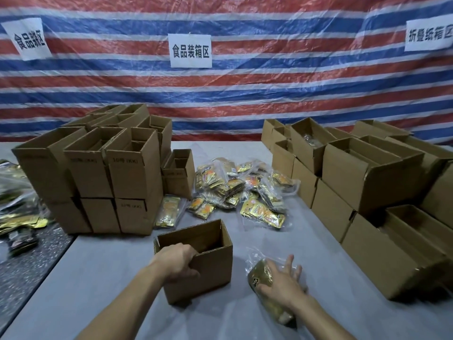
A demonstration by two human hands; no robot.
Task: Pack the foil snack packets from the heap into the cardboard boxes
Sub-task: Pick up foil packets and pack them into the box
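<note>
An open small cardboard box (213, 266) stands on the grey table in front of me. My left hand (177, 261) grips its near left corner, fingers curled over the rim and thumb on the outside wall. To the right, a clear bag of gold foil packets (261, 276) lies on the table; my right hand (284, 282) lies on top of it with fingers spread and the thumb against the bag's near side. The heap of gold and orange foil snack packets (235, 187) sits farther back in the middle of the table.
Stacked open boxes (98, 173) fill the left of the table, and more open boxes (367, 182) line the right. Loose packet bags (17, 212) lie at the far left by the table edge. A striped tarp with paper signs (190, 50) hangs behind.
</note>
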